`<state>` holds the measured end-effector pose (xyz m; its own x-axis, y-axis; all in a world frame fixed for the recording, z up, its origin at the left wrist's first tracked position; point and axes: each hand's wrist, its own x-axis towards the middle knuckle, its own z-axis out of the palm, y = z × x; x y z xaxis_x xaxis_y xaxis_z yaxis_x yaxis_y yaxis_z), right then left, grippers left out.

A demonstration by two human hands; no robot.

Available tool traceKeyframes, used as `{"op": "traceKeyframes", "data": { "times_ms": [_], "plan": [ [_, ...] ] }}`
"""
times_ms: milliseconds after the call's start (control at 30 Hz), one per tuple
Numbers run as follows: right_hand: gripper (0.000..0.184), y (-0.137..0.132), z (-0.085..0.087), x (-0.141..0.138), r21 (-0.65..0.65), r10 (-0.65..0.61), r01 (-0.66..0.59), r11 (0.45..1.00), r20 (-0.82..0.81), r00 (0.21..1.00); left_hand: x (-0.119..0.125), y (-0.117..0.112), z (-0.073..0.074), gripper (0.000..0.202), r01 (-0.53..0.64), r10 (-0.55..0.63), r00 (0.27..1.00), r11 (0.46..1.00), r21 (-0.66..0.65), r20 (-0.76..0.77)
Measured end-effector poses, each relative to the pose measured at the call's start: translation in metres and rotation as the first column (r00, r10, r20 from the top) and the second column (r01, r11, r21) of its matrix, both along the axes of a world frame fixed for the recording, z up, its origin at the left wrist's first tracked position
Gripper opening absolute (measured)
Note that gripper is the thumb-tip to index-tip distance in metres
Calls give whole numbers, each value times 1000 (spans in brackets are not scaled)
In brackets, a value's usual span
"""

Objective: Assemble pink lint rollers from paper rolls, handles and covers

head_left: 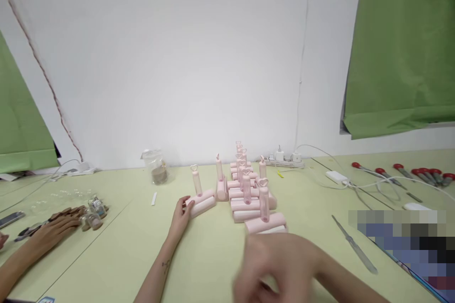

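Note:
My left hand (183, 213) is closed round the left end of a pink and white roller (203, 202), which looks like a lint roller. It lies on its side, with its slim handle upright and a heart-shaped loop on top. My right hand (280, 260) is a motion blur at the bottom middle, its fingers curled and pointing down; whether anything is in them I cannot make out. Just beyond it lies the nearest roller (265, 223), partly covered by the hand. Several more pink rollers (245, 205) of the same kind stretch back toward the wall.
At left, another person's hand (59, 232) rests by brown pieces and small glass jars (94, 220). A clear bag (159, 173), a white strip (154, 199) and a power strip (284, 163) lie farther back. Right are cables, a metal blade-like tool (353, 244) and red-ended tools (426, 175).

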<state>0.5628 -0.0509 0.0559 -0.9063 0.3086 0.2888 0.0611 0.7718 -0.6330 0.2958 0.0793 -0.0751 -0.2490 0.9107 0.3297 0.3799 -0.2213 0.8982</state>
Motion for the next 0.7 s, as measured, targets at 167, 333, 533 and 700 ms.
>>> {"op": "traceKeyframes", "data": {
  "times_ms": [167, 333, 533, 700],
  "plan": [
    [25, 49, -53, -30, 410, -422, 398, 821, -36, 906, -1, 0, -4, 57, 29, -29, 999, 1000, 8, 44],
    [48, 85, -82, 31, 341, -641, 726, 597, -341, 688, -6, 8, -6, 53, 44, -45, 996, 999, 22, 78],
    [24, 92, -79, 72, 491, -575, 729, 477, -453, 681, -10, 13, -9, 52, 52, -53, 993, 999, 9, 105],
    [56, 100, -77, 100, 148, -594, 989, 10, -794, 125, -11, 13, -13, 52, 46, -47, 995, 999, 16, 90]
  ]
}}
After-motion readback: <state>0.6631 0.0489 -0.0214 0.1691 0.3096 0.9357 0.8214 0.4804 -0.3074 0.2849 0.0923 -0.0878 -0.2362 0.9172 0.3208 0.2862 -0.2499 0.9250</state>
